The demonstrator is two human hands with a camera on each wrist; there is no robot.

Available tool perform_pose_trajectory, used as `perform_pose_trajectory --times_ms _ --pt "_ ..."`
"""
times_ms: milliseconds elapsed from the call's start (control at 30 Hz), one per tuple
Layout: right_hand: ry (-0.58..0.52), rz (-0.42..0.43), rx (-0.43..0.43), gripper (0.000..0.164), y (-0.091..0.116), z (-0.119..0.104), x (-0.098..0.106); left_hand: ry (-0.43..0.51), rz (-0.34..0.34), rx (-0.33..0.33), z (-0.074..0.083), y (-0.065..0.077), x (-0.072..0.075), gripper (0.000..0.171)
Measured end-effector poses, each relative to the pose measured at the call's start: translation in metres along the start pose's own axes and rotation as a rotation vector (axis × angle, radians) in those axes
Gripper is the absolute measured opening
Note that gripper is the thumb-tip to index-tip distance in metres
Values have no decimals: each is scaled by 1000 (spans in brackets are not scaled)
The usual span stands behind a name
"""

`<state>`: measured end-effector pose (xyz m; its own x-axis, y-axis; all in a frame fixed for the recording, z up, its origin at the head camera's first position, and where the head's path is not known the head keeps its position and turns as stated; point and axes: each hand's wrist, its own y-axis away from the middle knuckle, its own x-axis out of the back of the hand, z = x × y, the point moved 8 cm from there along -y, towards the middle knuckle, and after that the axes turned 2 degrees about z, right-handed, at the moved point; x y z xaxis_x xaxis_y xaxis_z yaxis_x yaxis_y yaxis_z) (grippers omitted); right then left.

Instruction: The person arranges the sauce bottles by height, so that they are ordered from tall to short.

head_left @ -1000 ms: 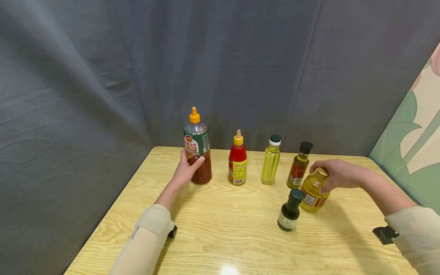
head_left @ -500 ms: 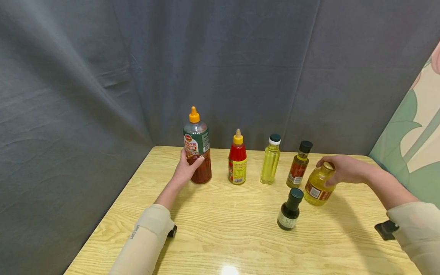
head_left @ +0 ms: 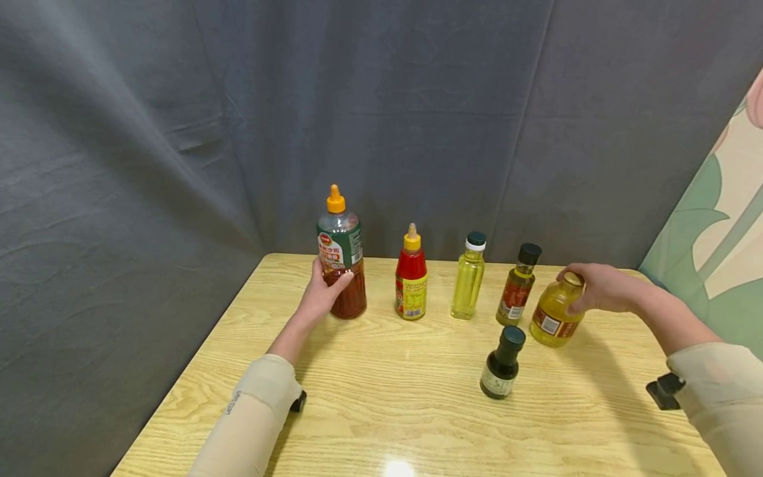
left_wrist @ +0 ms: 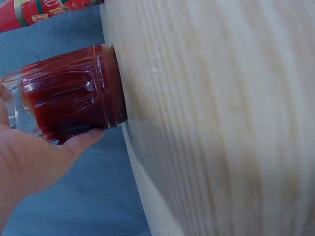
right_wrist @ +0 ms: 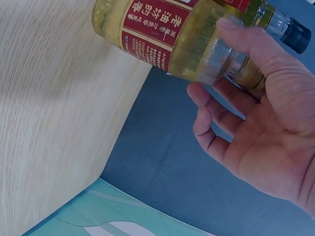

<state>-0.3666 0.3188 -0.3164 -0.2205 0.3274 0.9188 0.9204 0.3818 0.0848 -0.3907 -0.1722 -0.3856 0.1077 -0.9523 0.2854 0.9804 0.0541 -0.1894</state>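
Observation:
At the table's back left, my left hand (head_left: 319,293) grips a large squeeze bottle of red sauce (head_left: 348,291) with an orange nozzle cap and green label. The left wrist view shows my thumb (left_wrist: 81,142) along the side of this sauce bottle (left_wrist: 69,96), whose base is at the tabletop. My right hand (head_left: 610,289) holds a wide bottle of yellow oil (head_left: 547,335) by its shoulder and neck, from above. That bottle leans slightly to the right in the head view. Up close, fingers and thumb (right_wrist: 236,34) pinch the oil bottle (right_wrist: 192,39) below its cap.
Between the hands stand a red bottle with a yellow cap (head_left: 411,278), a slim bottle of pale oil (head_left: 469,285) and a black-capped bottle (head_left: 516,291). A small dark bottle (head_left: 499,371) stands nearer on the wooden table (head_left: 381,384). A grey curtain (head_left: 381,119) hangs behind.
My right hand has carried the oil bottle to the right and toward the back, away from the small dark bottle. My left hand and the sauce bottle have stayed put.

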Motion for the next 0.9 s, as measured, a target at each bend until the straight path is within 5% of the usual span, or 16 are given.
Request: perform_pose_trajectory --times_ms 900 --pt "-58 34 -40 67 -8 16 3 -2 16 -20 -3 -1 0 83"
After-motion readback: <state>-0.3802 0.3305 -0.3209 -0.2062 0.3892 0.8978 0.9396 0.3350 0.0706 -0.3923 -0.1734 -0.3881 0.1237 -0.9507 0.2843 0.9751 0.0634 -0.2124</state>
